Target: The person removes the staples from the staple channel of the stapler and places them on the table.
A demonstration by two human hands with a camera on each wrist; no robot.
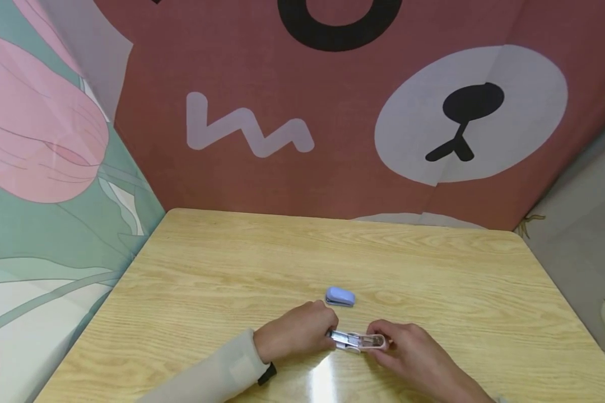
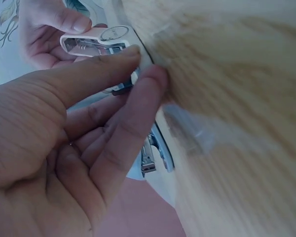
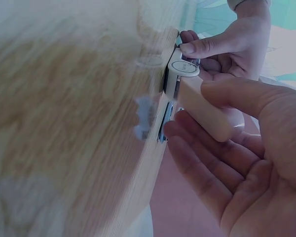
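1. The left hand pinched one end of the pale stapler.
2. A blue stapler lay nearer the desk's far edge.
3. Between both hands, the pale stapler's opening looked done, closing not.
4. The right hand pinched its other end.

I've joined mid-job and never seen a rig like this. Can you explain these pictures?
There's no machine: these are a person's two bare hands. The wide picture comes from a camera worn on the head, looking forward and down; the others come from cameras on the left and right wrists. The left hand and right hand hold opposite ends of a small pale stapler, which looks folded open. Beyond them, a blue stapler lies on the wooden table, in neither hand.
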